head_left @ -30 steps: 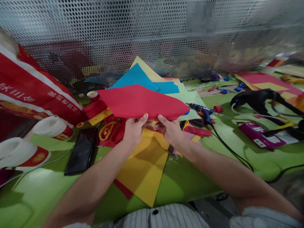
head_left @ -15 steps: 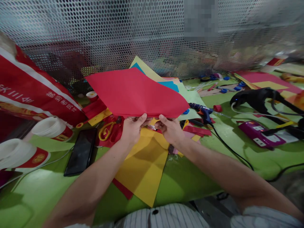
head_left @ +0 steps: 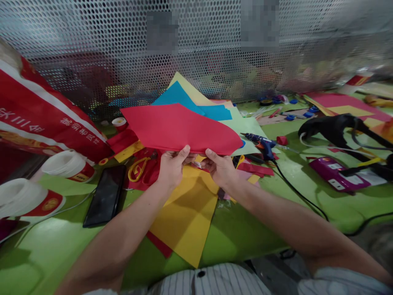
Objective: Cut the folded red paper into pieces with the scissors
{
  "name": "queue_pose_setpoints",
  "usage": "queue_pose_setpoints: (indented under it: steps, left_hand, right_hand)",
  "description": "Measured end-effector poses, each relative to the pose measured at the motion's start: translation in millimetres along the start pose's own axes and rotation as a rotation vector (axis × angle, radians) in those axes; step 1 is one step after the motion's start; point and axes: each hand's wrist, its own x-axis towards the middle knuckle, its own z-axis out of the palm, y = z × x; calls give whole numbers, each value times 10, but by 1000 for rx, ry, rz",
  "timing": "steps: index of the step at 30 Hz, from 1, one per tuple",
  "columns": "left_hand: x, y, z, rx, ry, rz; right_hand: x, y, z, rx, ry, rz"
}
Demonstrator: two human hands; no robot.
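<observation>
1. nearest, a yellow sheet [head_left: 187, 217] lies below the hands; a phone [head_left: 105, 196] lies left of them.
2. the left hand [head_left: 172, 167] and right hand [head_left: 223, 169] each pinch the red sheet [head_left: 184, 129] by its near edge.
3. right of them, a glue gun [head_left: 263, 145].
4. beyond them, blue paper [head_left: 177, 96], then a perforated panel [head_left: 202, 37].

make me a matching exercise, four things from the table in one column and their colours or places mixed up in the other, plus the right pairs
Things
1. glue gun
2. red sheet
3. smartphone
4. power strip

Descriptions
A. black, beside the paper cups
B. purple
C. blue, cable at its handle
D. held by left hand and right hand

Pairs: 1-C, 2-D, 3-A, 4-B
</observation>
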Motion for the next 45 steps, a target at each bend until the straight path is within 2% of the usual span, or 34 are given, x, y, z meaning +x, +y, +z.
queue_pose_setpoints:
  steps: [16, 25, 29, 31, 37, 45]
  left_hand:
    - [-20, -25, 17, -21, 69, 23]
    - [-3, -10, 5, -33, 128, 22]
    - [10, -31, -3, -58, 140, 25]
    - [21, -33, -16, -71, 122, 21]
    - [60, 1, -68, -82, -56, -26]
    - [91, -7, -109, -89, -52, -19]
  right_hand:
    - [-13, 97, -12, -43, 9, -13]
    - [-36, 104, -19, -45, -73, -13]
    - [-23, 121, -30, -57, -38, -17]
    - [-10, 123, -36, -47, -22, -11]
    - [28, 80, -50, -16, 29, 26]
    - [39, 59, -23, -14, 23, 23]
